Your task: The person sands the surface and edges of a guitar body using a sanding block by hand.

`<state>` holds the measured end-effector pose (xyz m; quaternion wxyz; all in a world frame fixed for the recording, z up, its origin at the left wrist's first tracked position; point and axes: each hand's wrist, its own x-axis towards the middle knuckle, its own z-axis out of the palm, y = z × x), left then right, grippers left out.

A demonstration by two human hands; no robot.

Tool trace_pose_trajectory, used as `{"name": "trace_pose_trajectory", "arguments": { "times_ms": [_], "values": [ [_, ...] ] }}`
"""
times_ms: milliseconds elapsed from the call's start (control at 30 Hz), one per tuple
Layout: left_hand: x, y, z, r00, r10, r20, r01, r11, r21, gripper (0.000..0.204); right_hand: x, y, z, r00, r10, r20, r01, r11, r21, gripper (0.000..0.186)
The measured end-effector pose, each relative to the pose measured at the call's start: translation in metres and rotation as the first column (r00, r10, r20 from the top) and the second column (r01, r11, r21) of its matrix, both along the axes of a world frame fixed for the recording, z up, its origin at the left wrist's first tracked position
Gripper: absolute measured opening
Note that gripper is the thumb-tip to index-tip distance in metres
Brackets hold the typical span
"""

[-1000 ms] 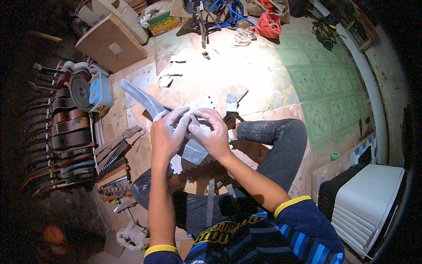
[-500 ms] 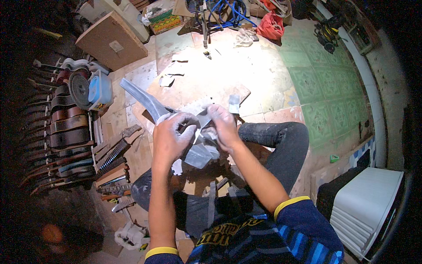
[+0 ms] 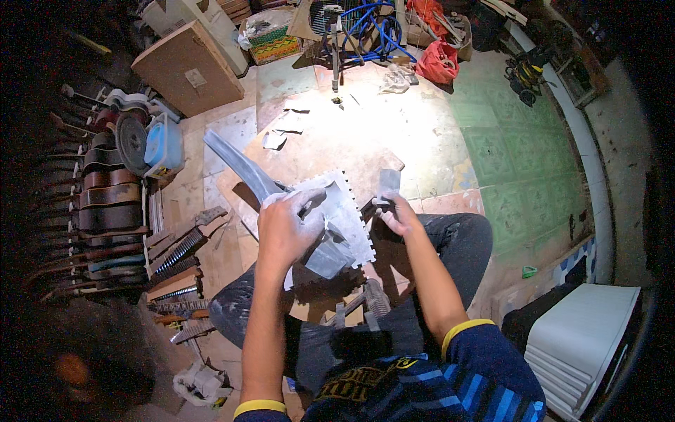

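Dusty with pale powder, my left hand (image 3: 292,224) curls its fingers over the left part of a pale foam mat (image 3: 344,204) with toothed edges; what it grips is hidden. Beside it a long grey powdered piece, like an instrument neck (image 3: 235,158), slants up and left. Loose grey sheets (image 3: 327,261) lie on the mat below my fingers. To the right of the mat, my right hand (image 3: 394,214) pinches a small grey rectangular sheet (image 3: 389,181). A tan board (image 3: 302,151) lies beneath, with torn scraps (image 3: 275,141) on it.
Guitar-like bodies (image 3: 109,218) line a rack at left, near a clear tub (image 3: 162,144) and several loose necks (image 3: 184,250). A large board (image 3: 183,70), blue hose (image 3: 365,32) and red bag (image 3: 437,67) stand at the back. A white appliance (image 3: 573,337) sits at lower right.
My hands have moved apart: the right went outward from the mat to the small sheet and took hold of it, uncovering the mat. My left stays curled over the grey work.
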<state>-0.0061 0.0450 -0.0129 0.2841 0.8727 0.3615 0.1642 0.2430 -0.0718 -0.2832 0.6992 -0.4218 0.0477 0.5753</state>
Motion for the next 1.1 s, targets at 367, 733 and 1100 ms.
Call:
{"name": "trace_pose_trajectory", "arguments": {
  "times_ms": [367,733,1100],
  "values": [
    [0.006,0.005,-0.005,1.000,-0.009,-0.013,0.010,0.999,0.051,0.041,-0.057,-0.019,0.151,0.984,0.113,0.134,-0.149,0.944,0.294,0.055],
    [0.005,0.011,-0.007,1.000,-0.010,0.028,0.011,1.000,-0.026,0.058,-0.118,0.012,0.185,-0.080,-0.157,0.984,-0.087,0.985,0.150,0.068],
    [0.004,0.016,-0.003,0.980,0.017,0.199,0.045,0.952,-0.302,0.064,-0.119,0.023,0.182,0.279,-0.140,0.950,-0.065,0.984,0.164,0.066]
  ]
}}
